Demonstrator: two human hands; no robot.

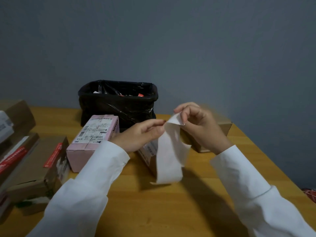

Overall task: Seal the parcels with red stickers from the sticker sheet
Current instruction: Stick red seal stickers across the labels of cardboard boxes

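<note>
Both hands raised above the yellow wooden surface (171,202), holding a long white paper sticker sheet strip (169,156) between them. Left hand (140,134): fingers extended toward the strip's top, thumb and fingertips closed on the strip's upper edge; what exactly sits under the fingertips cannot be told. Right hand (200,127): fingers curled, pinching the folded-over top corner of the strip. Both arms in white sleeves.

Strip orientation: long axis runs roughly top to bottom, upper end at the hands, lower end hanging free with its bottom edge curling just above the surface. Only the white side shows; no red face can be made out on it.

Behind the strip and partly hidden by it, a brown cardboard parcel with a white label (148,153) lies on the surface. Left of it, near the left wrist, a pink cardboard box with a white barcode label (92,139), long axis running away from the viewer. Behind the right hand, a second brown cardboard box (222,127) near the surface's far right edge.

At the left edge, a pile of brown cardboard parcels (34,168), some carrying long red stickers (53,156) across their seams. At the back, against the blue-grey wall (171,40), a bin lined with a black plastic bag (118,103), with scraps inside.

Open room: bare surface in front of the strip, between the two forearms.
</note>
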